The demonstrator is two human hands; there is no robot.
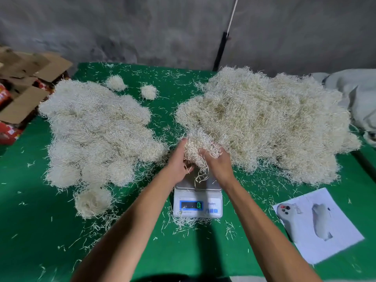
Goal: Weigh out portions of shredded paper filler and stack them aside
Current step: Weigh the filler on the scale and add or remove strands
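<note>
A clump of shredded paper filler [200,147] is held between both hands just above the middle of the frame, directly over the steel pan of a digital kitchen scale [197,197]. The left hand [178,161] is curled round the clump's left side and underside, while the right hand [218,161] grips it from the right with the fingers buried in the strands; neither hand is released. A few loose strands dangle down to the pan, so the portion appears to be gathered into a ball before being set down for weighing. The blue display is lit, but its digits are too blurred to be read with confidence.

The large loose supply heap [264,123] is spread across the right half of the green table [30,220], just beside the hands, presumably so that handfuls can be drawn off easily. At the left, rounded weighed portions [97,131] are massed together, kept well apart from the supply so the two are not mixed. A printed sheet [319,222] lies at the lower right, seemingly as a reference. Open cardboard boxes [26,82] are seen at the upper left edge.
</note>
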